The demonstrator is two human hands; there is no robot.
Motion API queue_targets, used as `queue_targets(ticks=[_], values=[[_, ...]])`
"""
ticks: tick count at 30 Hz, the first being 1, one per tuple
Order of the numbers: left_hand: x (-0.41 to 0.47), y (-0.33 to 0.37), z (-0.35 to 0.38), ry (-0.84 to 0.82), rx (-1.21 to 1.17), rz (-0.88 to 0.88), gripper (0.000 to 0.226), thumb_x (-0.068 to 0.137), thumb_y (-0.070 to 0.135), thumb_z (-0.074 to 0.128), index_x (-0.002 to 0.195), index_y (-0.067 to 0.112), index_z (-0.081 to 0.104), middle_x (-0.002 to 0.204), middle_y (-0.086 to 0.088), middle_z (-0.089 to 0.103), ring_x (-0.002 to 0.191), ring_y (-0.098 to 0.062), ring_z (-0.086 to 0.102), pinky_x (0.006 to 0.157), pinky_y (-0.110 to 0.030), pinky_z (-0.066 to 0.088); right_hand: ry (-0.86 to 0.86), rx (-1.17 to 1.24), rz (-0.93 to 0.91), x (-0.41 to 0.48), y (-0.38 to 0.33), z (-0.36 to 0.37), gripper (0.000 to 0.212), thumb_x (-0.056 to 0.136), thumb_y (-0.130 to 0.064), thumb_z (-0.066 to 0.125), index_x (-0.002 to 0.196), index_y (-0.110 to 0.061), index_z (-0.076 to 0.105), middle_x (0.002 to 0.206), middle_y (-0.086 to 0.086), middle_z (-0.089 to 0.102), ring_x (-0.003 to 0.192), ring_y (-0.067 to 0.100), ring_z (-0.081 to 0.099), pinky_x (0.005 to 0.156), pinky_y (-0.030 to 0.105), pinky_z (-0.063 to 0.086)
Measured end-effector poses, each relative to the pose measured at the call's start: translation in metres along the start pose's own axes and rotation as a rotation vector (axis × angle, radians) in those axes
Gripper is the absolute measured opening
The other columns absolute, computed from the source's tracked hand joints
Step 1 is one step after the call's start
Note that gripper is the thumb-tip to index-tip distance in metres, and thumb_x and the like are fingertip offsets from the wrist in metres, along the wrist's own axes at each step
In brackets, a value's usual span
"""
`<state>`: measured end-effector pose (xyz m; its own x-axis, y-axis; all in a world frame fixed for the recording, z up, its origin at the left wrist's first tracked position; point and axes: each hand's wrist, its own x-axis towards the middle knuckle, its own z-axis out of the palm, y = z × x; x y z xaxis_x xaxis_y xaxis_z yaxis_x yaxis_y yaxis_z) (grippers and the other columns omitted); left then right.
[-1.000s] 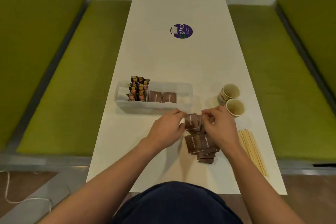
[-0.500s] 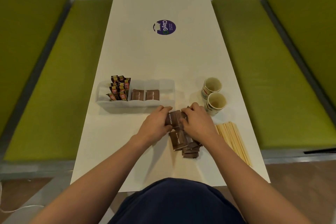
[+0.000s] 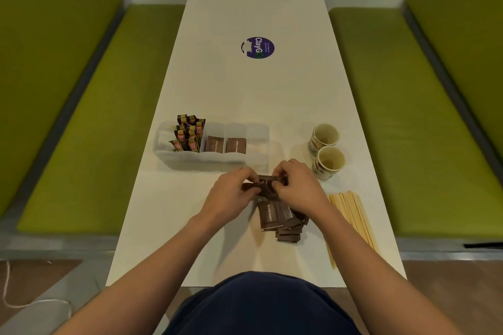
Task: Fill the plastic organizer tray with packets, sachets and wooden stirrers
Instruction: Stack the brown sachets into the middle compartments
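Pinching brown packets (image 3: 268,183) between both hands' fingers (image 3: 251,178).

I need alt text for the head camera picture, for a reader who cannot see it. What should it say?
Both hands, left hand and right hand, hold brown sugar packets above a loose pile on a white table. Behind them a clear organizer tray holds upright sachets and two brown packets; paper cups and wooden stirrers lie to the right.

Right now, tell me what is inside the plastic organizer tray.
The plastic organizer tray holds upright stick sachets toward its left end and two brown sugar packets in the middle compartments. The rightmost compartment looks empty, though the frosted walls hide each compartment's floor.
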<state>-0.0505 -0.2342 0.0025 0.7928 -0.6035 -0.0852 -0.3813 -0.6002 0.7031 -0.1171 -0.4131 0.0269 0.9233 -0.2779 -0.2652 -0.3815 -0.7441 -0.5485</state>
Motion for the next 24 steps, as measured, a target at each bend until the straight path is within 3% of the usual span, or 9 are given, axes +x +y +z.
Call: queue_targets(ticks=[4,9,12,15,17,20,24], values=[[-0.008,0.001,-0.042,0.005,-0.052,-0.065,0.017,0.086,0.019,0.079,0.084,0.028,0.065,0.085,0.015,0.071,0.080,-0.003,0.069,0.073,-0.031,0.057,0.060,0.213,0.037,-0.011,-0.004,-0.003,0.012,0.088,-0.019,0.067,0.090,-0.031,0.065,0.081,-0.012,0.069,0.076,0.000,0.062,0.059,0.017,0.040],[0.026,0.004,-0.126,0.113,0.022,-0.147,0.021,0.076,0.015,0.086,0.078,0.024,0.066,0.073,0.010,0.067,0.058,-0.010,0.061,0.054,-0.034,0.054,0.094,0.331,-0.031,-0.018,-0.012,0.000,0.031,0.093,-0.019,0.068,0.117,-0.039,0.068,0.095,-0.020,0.070,0.086,-0.003,0.064,0.078,0.021,0.053],[0.053,0.010,-0.149,0.089,0.091,-0.137,0.015,0.074,0.014,0.085,0.080,0.021,0.073,0.074,0.004,0.069,0.061,-0.014,0.064,0.055,-0.031,0.055,0.138,0.398,-0.027,-0.020,-0.022,0.003,0.022,0.092,-0.019,0.067,0.106,-0.035,0.074,0.090,-0.019,0.072,0.080,0.007,0.070,0.079,0.037,0.062],[0.072,0.011,-0.150,0.010,0.139,-0.142,0.011,0.079,0.012,0.079,0.089,0.016,0.077,0.078,-0.001,0.072,0.056,-0.010,0.061,0.054,-0.026,0.053,0.194,0.475,-0.008,-0.023,-0.032,0.003,0.016,0.092,-0.020,0.067,0.096,-0.034,0.072,0.081,-0.012,0.073,0.069,0.012,0.072,0.071,0.039,0.063],[0.083,0.008,-0.146,-0.053,0.214,-0.151,0.010,0.079,0.012,0.073,0.088,0.016,0.075,0.080,-0.002,0.072,0.060,-0.014,0.063,0.059,-0.032,0.059,0.260,0.564,-0.001,-0.026,-0.038,0.001,0.014,0.093,-0.019,0.068,0.093,-0.033,0.072,0.079,-0.006,0.073,0.066,0.017,0.071,0.061,0.032,0.063],[0.092,0.005,-0.141,-0.151,0.332,-0.187,0.010,0.076,0.014,0.068,0.083,0.021,0.069,0.082,0.000,0.070,0.066,-0.020,0.066,0.064,-0.036,0.061,0.379,0.669,0.002,-0.032,-0.043,-0.005,0.009,0.094,-0.013,0.069,0.096,-0.021,0.073,0.080,0.001,0.074,0.063,0.015,0.066,0.053,0.011,0.049],[0.101,0.001,-0.139,-0.212,0.534,-0.177,0.014,0.079,0.015,0.068,0.089,0.025,0.069,0.091,-0.001,0.069,0.079,-0.027,0.067,0.066,-0.032,0.049,0.462,0.705,-0.003,-0.028,-0.042,-0.010,0.011,0.094,-0.015,0.072,0.099,-0.025,0.075,0.085,-0.010,0.075,0.074,0.006,0.066,0.065,0.013,0.050]])
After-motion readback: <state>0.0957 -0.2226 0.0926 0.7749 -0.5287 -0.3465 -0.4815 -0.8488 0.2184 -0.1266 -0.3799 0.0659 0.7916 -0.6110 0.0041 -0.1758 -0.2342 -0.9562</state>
